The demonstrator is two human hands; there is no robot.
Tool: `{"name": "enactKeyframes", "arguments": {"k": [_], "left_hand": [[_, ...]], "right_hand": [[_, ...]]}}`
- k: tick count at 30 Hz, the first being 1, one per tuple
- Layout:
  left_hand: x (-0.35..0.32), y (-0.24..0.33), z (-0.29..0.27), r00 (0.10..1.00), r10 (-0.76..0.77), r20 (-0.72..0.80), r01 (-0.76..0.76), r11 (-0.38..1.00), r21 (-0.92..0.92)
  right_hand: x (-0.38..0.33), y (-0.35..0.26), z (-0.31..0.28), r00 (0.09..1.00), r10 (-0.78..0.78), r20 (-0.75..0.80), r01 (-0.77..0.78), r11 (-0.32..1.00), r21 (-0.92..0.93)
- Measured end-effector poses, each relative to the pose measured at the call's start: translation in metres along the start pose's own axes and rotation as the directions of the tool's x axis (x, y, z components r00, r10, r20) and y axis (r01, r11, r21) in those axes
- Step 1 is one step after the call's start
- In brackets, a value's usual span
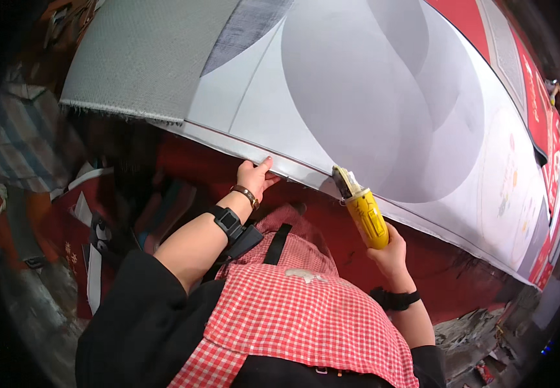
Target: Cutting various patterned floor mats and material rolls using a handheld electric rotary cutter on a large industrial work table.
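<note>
Far left: a grey woven sheet (144, 58) lying over the tabletop (228, 171), frayed at its near edge. Just right of it, a big white banner (370, 97) with grey curves, red along its far right side. Left hand (254, 178) pinching the banner's near edge, thumb on top. Further right, right hand (390, 252) closed around a yellow tool (365, 213), tip touching the same edge. Near and low: a red checked apron (299, 310).

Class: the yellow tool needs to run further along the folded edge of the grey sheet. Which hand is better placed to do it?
Probably the right hand: it grips the yellow tool, tip at the sheet edge. The left hand pins that edge.
</note>
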State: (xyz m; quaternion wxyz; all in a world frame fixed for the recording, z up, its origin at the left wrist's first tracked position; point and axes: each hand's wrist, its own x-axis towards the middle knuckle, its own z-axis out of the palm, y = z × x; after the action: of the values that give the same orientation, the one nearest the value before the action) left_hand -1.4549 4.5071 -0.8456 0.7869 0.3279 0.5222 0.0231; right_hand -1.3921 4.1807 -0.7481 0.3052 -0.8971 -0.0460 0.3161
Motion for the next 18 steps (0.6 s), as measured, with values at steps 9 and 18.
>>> {"name": "enactKeyframes", "arguments": {"k": [9, 18], "left_hand": [[0.008, 0.009, -0.008, 0.998, -0.057, 0.024, 0.056, 0.998, 0.04], [0.008, 0.048, -0.054, 0.909, -0.376, 0.182, 0.213, 0.792, 0.572]], "right_hand": [[0.059, -0.083, 0.039, 0.998, -0.069, -0.006, 0.069, 0.998, 0.014], [0.112, -0.159, 0.098, 0.997, 0.03, -0.071, -0.026, 0.998, 0.057]]}}
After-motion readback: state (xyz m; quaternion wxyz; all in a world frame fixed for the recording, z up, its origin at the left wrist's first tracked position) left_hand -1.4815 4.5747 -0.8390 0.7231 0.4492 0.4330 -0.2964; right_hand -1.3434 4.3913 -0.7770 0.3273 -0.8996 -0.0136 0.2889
